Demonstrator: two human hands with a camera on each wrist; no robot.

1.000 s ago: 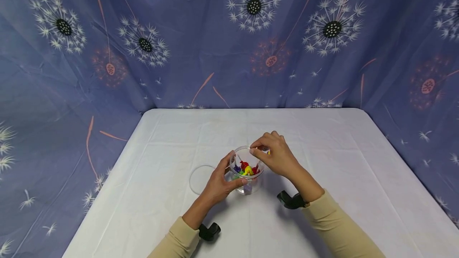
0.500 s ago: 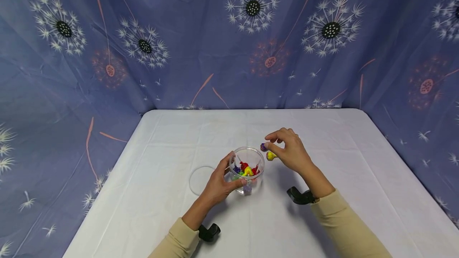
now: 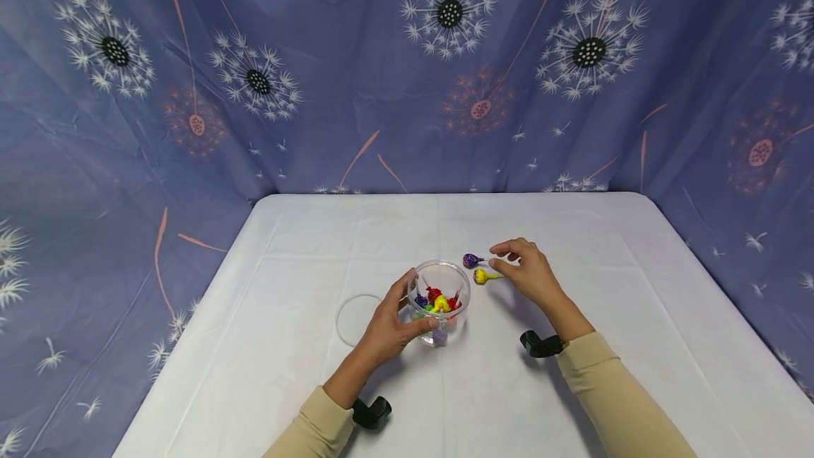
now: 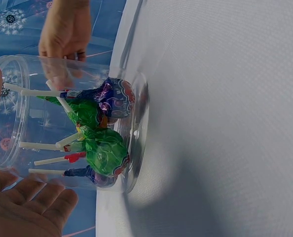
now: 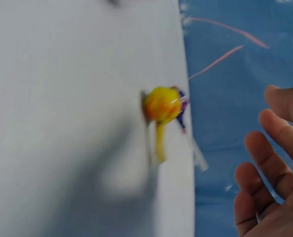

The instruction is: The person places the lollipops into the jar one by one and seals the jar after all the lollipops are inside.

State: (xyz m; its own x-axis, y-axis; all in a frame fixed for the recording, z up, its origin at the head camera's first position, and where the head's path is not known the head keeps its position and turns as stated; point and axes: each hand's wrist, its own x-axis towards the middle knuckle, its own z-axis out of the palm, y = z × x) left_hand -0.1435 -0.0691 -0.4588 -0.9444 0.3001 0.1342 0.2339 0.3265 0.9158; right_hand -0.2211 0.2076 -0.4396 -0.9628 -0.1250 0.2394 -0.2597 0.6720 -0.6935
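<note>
My left hand (image 3: 389, 331) grips a clear round jar (image 3: 453, 271), thumb on the near side and fingers round the far side. Inside are several wrapped lollipops in red, yellow, green and purple; the left wrist view shows a green lollipop (image 4: 107, 150) low in the jar, with white sticks pointing toward the mouth. To the right of the jar, a purple lollipop (image 3: 470, 260) and a yellow lollipop (image 3: 480, 277) lie side by side on the table. My right hand (image 3: 528, 274) hovers by their stick ends, fingers loosely bent and holding nothing in the right wrist view.
A thin white ring-shaped outline (image 3: 338, 320), like a lid's rim, lies left of the jar. White cloth covers the table (image 3: 636, 302). A blue dandelion-print curtain (image 3: 381, 55) hangs behind and at both sides. Black cameras are strapped to both wrists.
My right hand has moved from the jar's rim to the right and let go of the purple lollipop, now beside the yellow one. The left hand and jar have stayed in place.
</note>
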